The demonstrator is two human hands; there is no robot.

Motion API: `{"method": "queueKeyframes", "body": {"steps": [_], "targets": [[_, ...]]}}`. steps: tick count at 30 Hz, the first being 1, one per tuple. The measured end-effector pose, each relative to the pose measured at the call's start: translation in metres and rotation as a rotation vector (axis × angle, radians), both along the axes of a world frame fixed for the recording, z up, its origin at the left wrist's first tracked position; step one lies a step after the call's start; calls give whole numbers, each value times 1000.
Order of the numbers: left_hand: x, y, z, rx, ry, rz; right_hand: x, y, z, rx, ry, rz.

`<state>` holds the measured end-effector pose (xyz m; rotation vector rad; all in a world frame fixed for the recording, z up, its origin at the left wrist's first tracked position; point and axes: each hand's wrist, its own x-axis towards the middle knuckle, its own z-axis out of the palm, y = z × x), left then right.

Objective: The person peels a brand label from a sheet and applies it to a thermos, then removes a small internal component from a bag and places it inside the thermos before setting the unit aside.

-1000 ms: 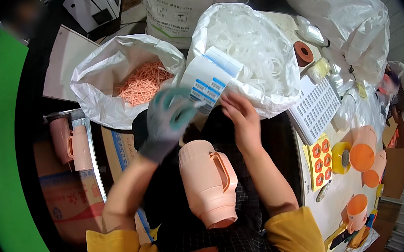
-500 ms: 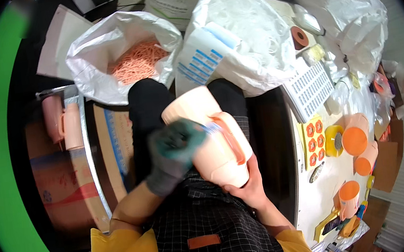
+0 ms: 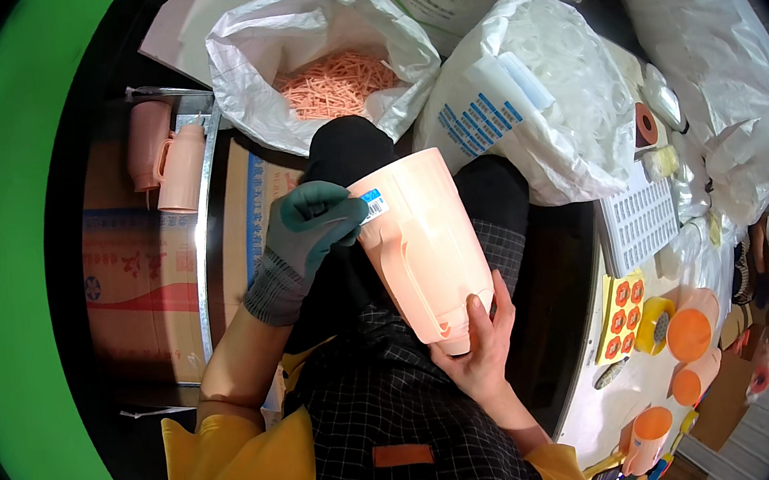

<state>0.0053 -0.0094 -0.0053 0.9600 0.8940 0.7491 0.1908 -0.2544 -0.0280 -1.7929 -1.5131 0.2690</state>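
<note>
A pale pink jug-shaped casing [image 3: 436,234] with a side handle lies tilted across my lap, its wide end away from me. My bare right hand [image 3: 480,343] grips its narrow lower end, thumb and fingers around it. My left hand [image 3: 309,239], in a grey-green glove, is at the upper left of the casing. Its thumb and forefinger are pinched at the edge of a small blue and white label [image 3: 375,205] with a barcode. The label lies against the casing above the handle; whether it is fully stuck down I cannot tell.
An open white sack [image 3: 237,72] holds thin pink pieces; another sack [image 3: 575,161] holds clear rings. At right, the table [image 3: 572,427] bears a label sheet [image 3: 641,225], orange stickers [image 3: 622,312], yellow tape [image 3: 655,325] and pink cups [image 3: 648,433]. Pink flasks [image 3: 179,168] lie over a carton at left.
The casing has turned, bringing its handle from the right side to the left. My left hand has moved from across the casing to its upper left edge. The view has shifted.
</note>
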Motion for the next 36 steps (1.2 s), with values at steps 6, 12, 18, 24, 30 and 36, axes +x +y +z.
{"method": "queueKeyframes", "body": {"steps": [6,12,18,24,30,36], "targets": [[-8,8,6,306,372,-80,-14,2,4,2,-128,19],[-20,-10,-44,754,353,40,42,1,19,22,234,51],[-40,-68,-61,267,289,-493,89,76,90,205,348,30],[-1,-78,-6,1047,631,-454,57,124,9,-164,357,-113],[59,-66,-32,1600,601,-467,114,5,-6,159,365,-708],[89,-56,-23,1532,508,-555,176,-249,-70,-395,-322,-1355]]}}
